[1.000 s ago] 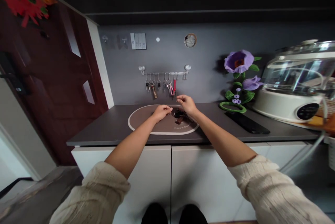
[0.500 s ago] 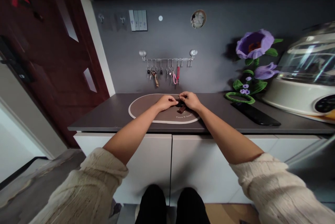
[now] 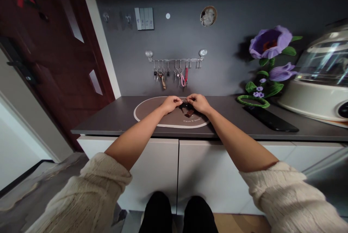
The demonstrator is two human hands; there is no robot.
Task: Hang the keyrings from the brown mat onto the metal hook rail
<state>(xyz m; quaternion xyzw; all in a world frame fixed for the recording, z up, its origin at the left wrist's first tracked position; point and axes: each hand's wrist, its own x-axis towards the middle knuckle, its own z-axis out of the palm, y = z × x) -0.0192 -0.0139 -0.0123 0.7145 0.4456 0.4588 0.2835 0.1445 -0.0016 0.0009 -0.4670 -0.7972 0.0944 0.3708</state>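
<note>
My left hand and my right hand meet over an oval brown mat on the dark counter. Both hands have their fingers pinched on a small dark key bunch with a brown tag that sits between them, just above the mat. The exact grip of each finger is too small to make out. On the wall behind hangs a metal hook rail with several key sets.
A dark red door stands at the left. A black flat phone-like slab, a purple flower ornament and a white appliance with a clear lid stand at the right. White cabinet doors lie below the counter.
My right hand came down from near the hook rail to the key bunch on the mat. Both hands closed together on it. The view tilted down slightly.
</note>
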